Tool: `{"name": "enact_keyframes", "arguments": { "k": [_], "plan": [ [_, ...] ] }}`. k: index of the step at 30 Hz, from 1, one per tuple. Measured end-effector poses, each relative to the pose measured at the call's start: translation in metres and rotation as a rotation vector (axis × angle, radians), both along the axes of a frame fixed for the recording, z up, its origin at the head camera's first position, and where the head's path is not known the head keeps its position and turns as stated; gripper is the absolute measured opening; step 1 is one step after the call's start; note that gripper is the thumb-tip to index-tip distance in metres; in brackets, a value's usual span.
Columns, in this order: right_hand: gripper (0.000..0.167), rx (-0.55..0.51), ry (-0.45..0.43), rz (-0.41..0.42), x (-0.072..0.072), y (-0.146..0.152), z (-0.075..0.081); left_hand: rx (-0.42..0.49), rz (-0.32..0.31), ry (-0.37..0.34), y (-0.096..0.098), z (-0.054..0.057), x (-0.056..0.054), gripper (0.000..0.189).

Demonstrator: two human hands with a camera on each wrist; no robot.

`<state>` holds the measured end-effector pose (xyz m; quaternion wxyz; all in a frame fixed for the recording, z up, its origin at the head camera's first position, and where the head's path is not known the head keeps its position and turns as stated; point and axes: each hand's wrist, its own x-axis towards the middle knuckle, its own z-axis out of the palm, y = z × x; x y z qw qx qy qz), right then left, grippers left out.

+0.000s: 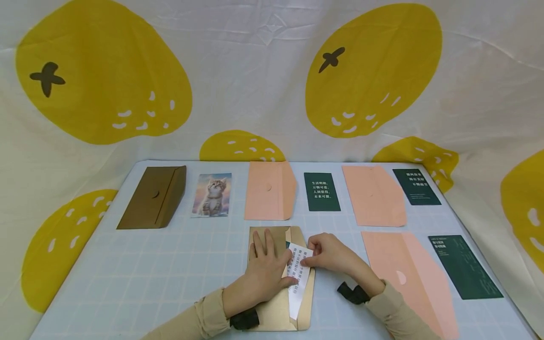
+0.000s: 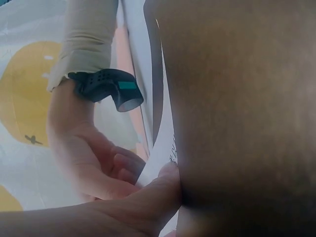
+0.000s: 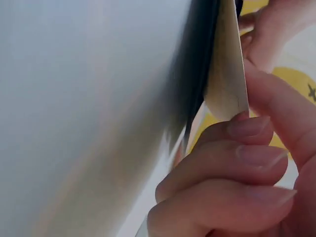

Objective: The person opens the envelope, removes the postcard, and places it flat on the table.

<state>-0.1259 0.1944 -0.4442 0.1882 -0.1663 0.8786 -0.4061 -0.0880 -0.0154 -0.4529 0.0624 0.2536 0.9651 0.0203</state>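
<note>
A gold envelope (image 1: 272,314) lies near the table's front edge, its flap folded out to the right. Fingers spread, my left hand (image 1: 265,271) rests on the envelope, its thumb by the opening. My right hand (image 1: 333,255) pinches the right edge of a white card (image 1: 297,283) with printed lines between thumb and fingers. The card sits tilted at the envelope's mouth; how far it reaches inside is hidden. In the right wrist view, curled fingers (image 3: 261,155) show at the card's edge.
Along the back stand a brown envelope (image 1: 148,198), a kitten card (image 1: 212,196), two pink envelopes (image 1: 263,191) and two green cards (image 1: 322,192). To the right lie another pink envelope (image 1: 403,269) and a larger green card (image 1: 465,267). A fruit-patterned cloth (image 1: 263,94) hangs behind.
</note>
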Motion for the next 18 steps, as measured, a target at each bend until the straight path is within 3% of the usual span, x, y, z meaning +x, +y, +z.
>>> {"name": "enact_keyframes", "arguments": {
  "k": [6, 18],
  "plan": [
    [0.026, -0.099, -0.127, 0.012, -0.0009, 0.0011, -0.0028, -0.014, -0.006, 0.010, -0.0007, -0.0007, -0.0001, 0.062],
    [0.023, -0.189, -0.250, -0.018, -0.0093, 0.0098, -0.0062, 0.002, -0.013, -0.007, -0.0003, 0.0005, -0.0007, 0.059]
  ]
}}
